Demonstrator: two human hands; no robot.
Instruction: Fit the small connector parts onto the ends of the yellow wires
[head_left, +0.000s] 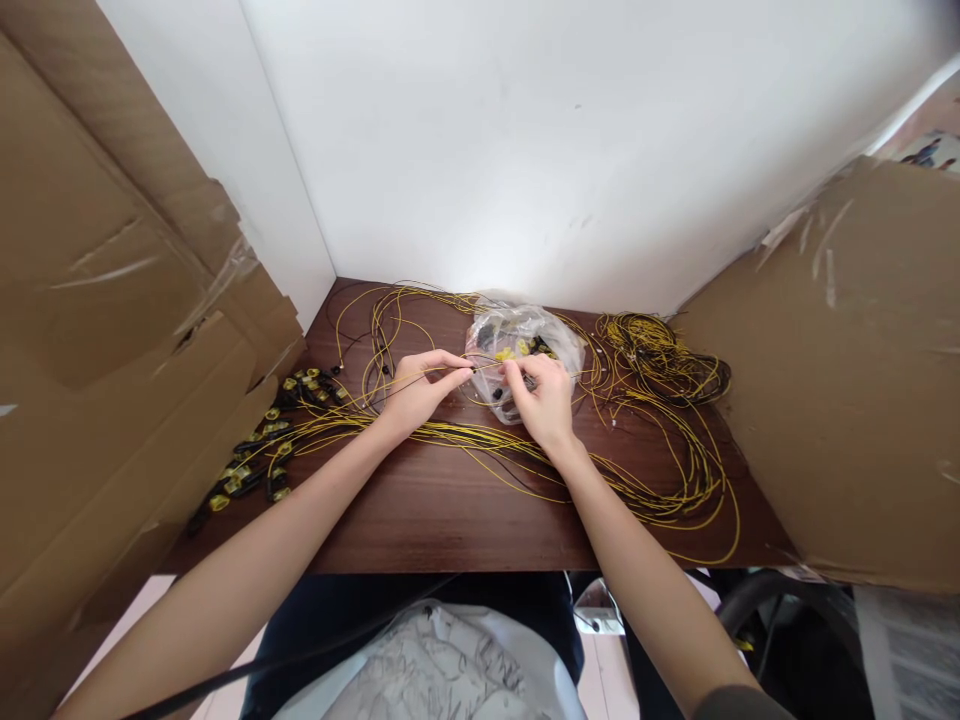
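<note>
My left hand (pixel 418 390) pinches thin yellow and black wires between thumb and fingertips, with a small black piece showing at the tips. Just to its right, my right hand (pixel 541 398) is closed in a pinch on the same wires, over the front of a clear plastic bag (pixel 561 340). Small yellow and black parts (pixel 517 350) show in the bag. A long bundle of yellow and black wires (pixel 465 434) runs across the table beneath both hands. What exactly sits inside the right fingertips is too small to make out.
Several yellow-and-black connectors (pixel 241 470) lie at the table's left, at the wire ends. A tangled wire coil (pixel 652 350) sits at the back right. Cardboard panels (pixel 840 380) stand on both sides, and a white wall (pixel 480 150) closes off the back of the brown table (pixel 420 530).
</note>
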